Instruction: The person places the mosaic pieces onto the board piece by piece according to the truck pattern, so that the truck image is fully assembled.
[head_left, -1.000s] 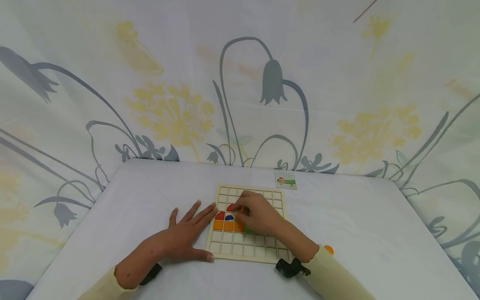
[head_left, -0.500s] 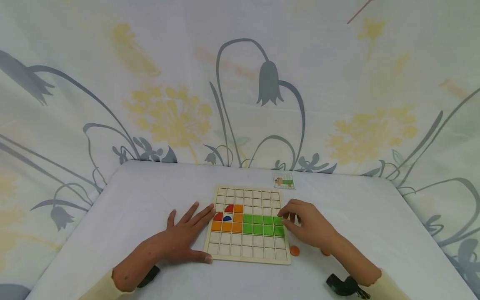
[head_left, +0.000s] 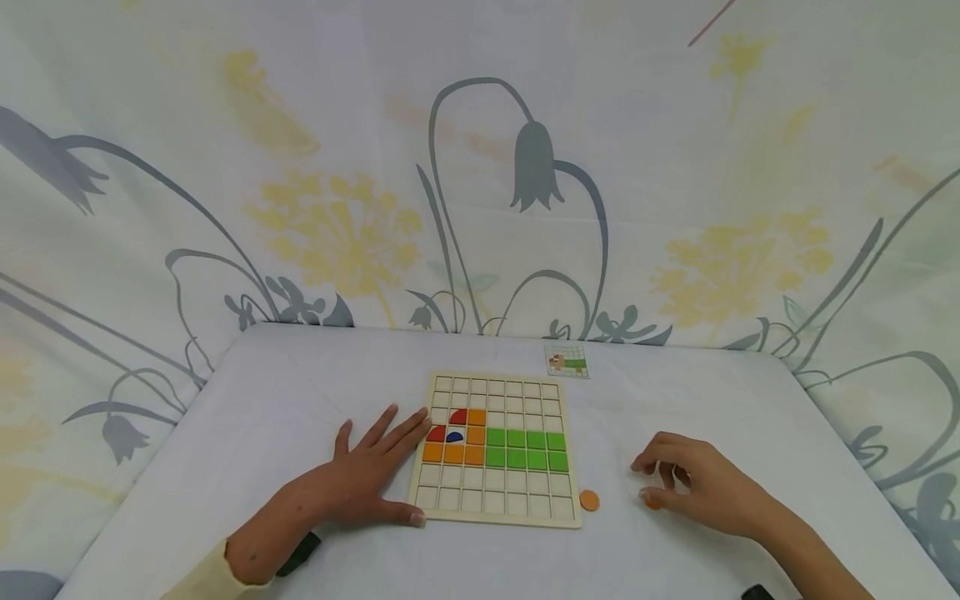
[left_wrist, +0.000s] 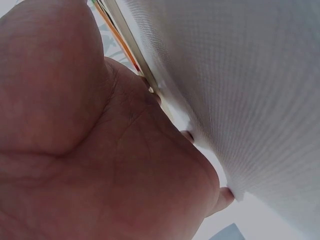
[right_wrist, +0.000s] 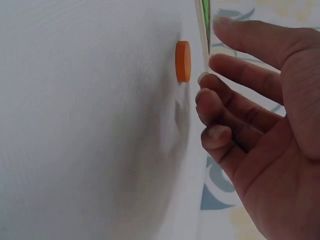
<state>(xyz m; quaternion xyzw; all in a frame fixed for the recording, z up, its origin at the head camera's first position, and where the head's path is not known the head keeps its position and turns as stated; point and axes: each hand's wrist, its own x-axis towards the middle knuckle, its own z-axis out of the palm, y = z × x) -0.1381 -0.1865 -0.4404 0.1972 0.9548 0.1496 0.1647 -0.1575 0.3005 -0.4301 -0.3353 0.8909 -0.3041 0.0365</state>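
Note:
A square wooden grid board [head_left: 517, 518] lies on the table, with orange, green, red and blue pieces set in its middle rows. My left hand [head_left: 375, 475] rests flat with fingers spread, fingertips at the board's left edge and thumb near its lower corner; the left wrist view shows mostly the palm [left_wrist: 125, 135]. To the right of the board, my right hand [head_left: 701, 479] hovers low over an orange disc [head_left: 652, 503], partly hidden by the thumb. In the right wrist view its loosely bent fingers [right_wrist: 245, 105] hold nothing, and an orange disc [right_wrist: 183, 62] lies apart from them.
Another orange round disc [head_left: 589, 500] lies by the board's lower right corner. Behind the board is a small picture card [head_left: 567, 362] with a printed grid pattern. A flower-print cloth [head_left: 480, 208] rises at the table's back edge.
My right hand has moved from the board's left part, past its right edge, to the orange disc at the right. An orange piece now shows above the blue one. The left hand stays put.

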